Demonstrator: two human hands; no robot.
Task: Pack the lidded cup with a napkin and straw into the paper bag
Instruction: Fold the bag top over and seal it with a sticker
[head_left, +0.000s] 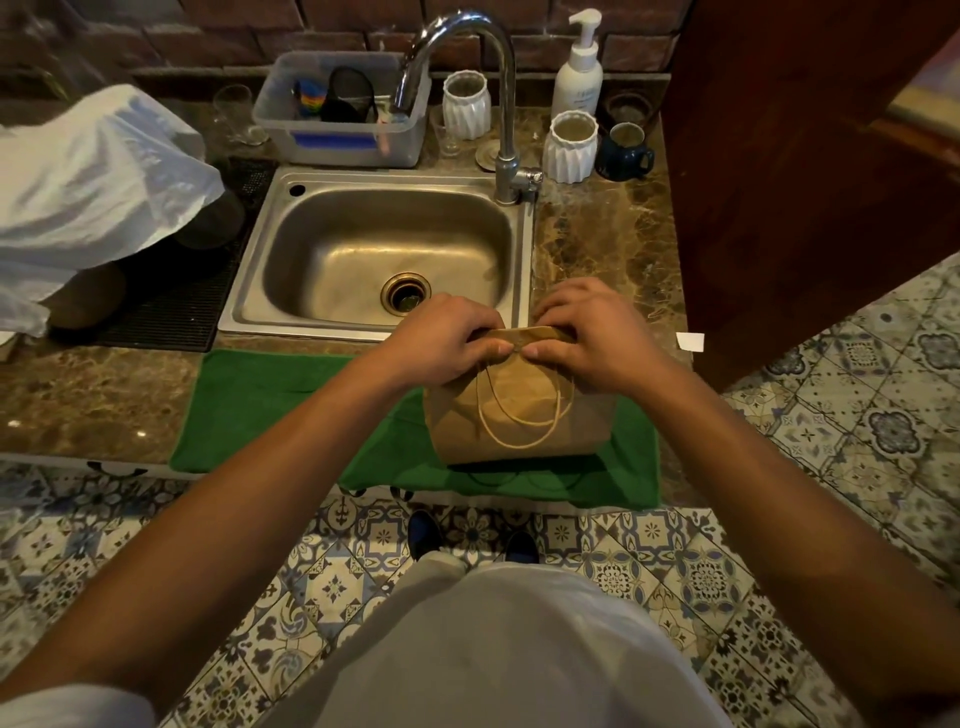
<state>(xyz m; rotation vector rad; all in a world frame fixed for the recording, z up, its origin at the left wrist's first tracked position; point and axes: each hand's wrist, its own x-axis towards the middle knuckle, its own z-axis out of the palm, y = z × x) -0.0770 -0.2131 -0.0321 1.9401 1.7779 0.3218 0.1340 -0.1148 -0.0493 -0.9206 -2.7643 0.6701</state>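
Draping over dark round things at the far left of the worktop (78, 405), a white plastic bag (98, 182) is seen beside a black ribbed mat (176, 306). A steel sink (384, 249) with a curved tap (467, 78) is set further right, and a clear tub (343, 109) stands behind it. A green towel (291, 410) is spread along the worktop's near edge, and the paper bag (519, 415) stands upright on its right part. The bag's folded-over top is pinched by the left hand (441, 343) at one end and by the right hand (592, 338) at the other, both clenched on the fold. Its twine handles hang down the near face. The cup, napkin and straw cannot be seen. White ribbed jars (570, 145) and a pump bottle (577, 67) stand at the back right
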